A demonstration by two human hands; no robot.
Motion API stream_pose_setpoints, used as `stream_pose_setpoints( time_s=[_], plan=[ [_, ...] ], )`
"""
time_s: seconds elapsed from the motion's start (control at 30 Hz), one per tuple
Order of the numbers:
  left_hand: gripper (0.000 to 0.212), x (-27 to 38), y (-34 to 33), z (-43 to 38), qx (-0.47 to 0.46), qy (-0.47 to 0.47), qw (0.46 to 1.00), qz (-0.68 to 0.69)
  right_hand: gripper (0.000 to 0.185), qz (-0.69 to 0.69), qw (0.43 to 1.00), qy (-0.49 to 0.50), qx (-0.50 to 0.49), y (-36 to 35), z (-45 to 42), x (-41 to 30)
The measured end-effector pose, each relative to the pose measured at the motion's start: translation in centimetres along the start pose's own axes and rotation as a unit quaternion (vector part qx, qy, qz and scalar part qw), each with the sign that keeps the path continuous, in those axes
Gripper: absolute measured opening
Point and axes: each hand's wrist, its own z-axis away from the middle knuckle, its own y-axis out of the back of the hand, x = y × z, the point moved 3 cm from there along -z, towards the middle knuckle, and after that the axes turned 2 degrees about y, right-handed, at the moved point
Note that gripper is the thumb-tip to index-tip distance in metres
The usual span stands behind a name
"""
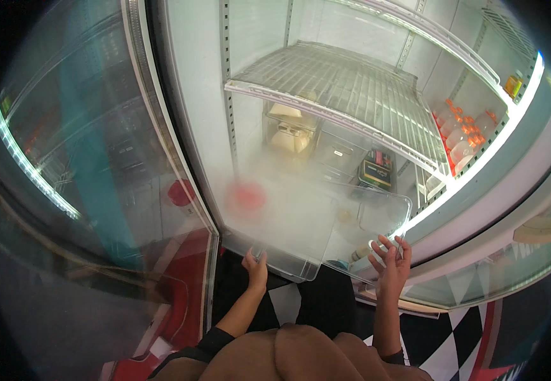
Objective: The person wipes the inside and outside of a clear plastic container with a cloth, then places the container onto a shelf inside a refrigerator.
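Observation:
A clear plastic bin [290,266] sits low at the front of an upright glass-door refrigerator, with pale haze over its inside. My left hand [255,271] has its thumb and fingers at the bin's front rim and grips it. To the right is a second clear plastic piece, a bin or a lid [380,209], overlapping the first; I cannot tell which it is. Beside its right edge my right hand [392,264] is raised with spread fingers, and whether they touch the plastic is unclear. A blurred red round thing [246,196] shows through the haze.
A wire shelf [342,81] crosses above the bins. Behind stand clear containers with pale contents [290,135] and a dark box [375,172]. Orange-capped bottles [464,135] line the right side. The glass door [89,166] stands at left; a lit door frame [471,162] borders the right.

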Motion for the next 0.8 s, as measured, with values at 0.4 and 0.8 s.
stream_pose_setpoints(
  time_s=[0.4, 0.8],
  plan=[
    [0.061, 12.2, 3.8, 3.2, -0.451, -0.077, 0.831, 0.318, 0.02, -0.063, 0.968, -0.216, -0.109, 1.9, -4.1, 6.3],
    [0.039, 10.1, 1.3, 6.5, -0.377, 0.005, 0.856, 0.353, 0.061, -0.37, 0.859, -0.326, -0.137, -2.5, -1.6, 8.5]
  ],
)
